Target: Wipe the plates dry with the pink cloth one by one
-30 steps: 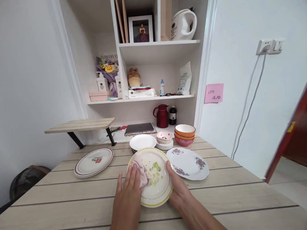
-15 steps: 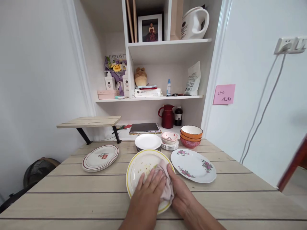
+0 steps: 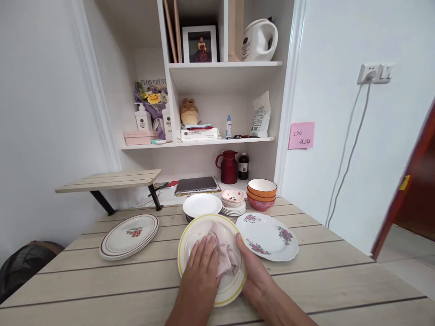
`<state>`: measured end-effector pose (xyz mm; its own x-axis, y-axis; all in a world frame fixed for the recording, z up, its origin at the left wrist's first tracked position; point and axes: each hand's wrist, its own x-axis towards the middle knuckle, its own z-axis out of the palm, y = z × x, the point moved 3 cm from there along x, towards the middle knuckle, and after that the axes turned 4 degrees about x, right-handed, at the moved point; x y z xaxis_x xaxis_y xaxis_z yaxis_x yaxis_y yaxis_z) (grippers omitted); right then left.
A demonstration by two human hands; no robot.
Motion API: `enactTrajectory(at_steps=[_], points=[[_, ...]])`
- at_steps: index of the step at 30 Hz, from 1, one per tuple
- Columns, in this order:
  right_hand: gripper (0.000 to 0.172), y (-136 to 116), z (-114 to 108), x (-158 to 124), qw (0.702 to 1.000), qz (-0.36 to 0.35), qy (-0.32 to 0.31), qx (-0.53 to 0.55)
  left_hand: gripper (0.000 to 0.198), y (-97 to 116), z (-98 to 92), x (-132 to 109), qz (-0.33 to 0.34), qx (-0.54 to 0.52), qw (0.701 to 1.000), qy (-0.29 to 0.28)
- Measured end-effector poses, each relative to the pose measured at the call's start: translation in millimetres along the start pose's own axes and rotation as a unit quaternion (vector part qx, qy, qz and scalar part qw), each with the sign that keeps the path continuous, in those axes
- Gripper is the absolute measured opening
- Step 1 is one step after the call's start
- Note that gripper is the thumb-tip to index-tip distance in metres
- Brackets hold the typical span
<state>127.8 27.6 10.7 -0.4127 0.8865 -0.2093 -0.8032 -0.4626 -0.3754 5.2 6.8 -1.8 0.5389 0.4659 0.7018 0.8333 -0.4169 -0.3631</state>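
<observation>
A round cream plate [image 3: 185, 244] with a yellow rim is tilted up in front of me, above the wooden table. My right hand [image 3: 255, 274] grips its right edge, thumb over the rim and the other fingers hidden behind. On the plate's face lies a crumpled pale pink cloth [image 3: 226, 253]. My left hand [image 3: 202, 267] rests flat against the cloth's left side, fingers stretched out and close together; its thumb is hidden. The plate's printed centre is covered by the cloth and hand. A large white plate with pink flowers [image 3: 270, 233] lies just right of my right hand.
Stacked oval plates [image 3: 118, 240] lie at left on the table. Behind the held plate are a white plate [image 3: 201, 204], small pink dishes [image 3: 233, 196] and stacked orange bowls [image 3: 261, 194]. A raised wooden shelf [image 3: 112, 179], a laptop [image 3: 196, 183] and a red jug [image 3: 228, 167] stand farther back.
My left hand has shifted left relative to the cloth, which now lies spread more over the plate's middle. The plate is tilted up slightly more. The whole view has turned a little to the right.
</observation>
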Motion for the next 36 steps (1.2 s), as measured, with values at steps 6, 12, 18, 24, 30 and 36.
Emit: enactTrajectory(at_steps=[6,12,18,24,30,36], points=[[0.054,-1.8,1.8,-2.2,1.0,-0.02,-0.017,-0.005,0.052,1.7,-2.9,-0.6,0.031,-0.036,0.999,0.025],[0.048,9.6,-5.2,0.2,0.998,-0.033,-0.026,-0.049,0.053,-7.3,-7.6,6.3,0.028,-0.005,0.999,-0.024],[0.056,14.2,-3.1,1.8,0.999,0.013,-0.032,-0.015,0.038,-29.2,-17.7,8.5,-0.089,0.067,0.993,-0.025],[0.061,-20.7,-5.7,4.2,0.997,-0.066,0.001,0.031,0.034,-25.6,-19.8,6.4,-0.083,0.042,0.996,0.009],[0.063,-25.0,-0.8,0.3,0.997,-0.064,-0.019,0.034,0.045,-4.1,-15.0,6.8,0.01,0.007,1.0,0.021],[0.053,-7.4,2.3,-7.1,0.996,-0.087,0.002,-0.034,0.051,2.6,-19.5,9.2,0.077,-0.022,0.997,-0.008]])
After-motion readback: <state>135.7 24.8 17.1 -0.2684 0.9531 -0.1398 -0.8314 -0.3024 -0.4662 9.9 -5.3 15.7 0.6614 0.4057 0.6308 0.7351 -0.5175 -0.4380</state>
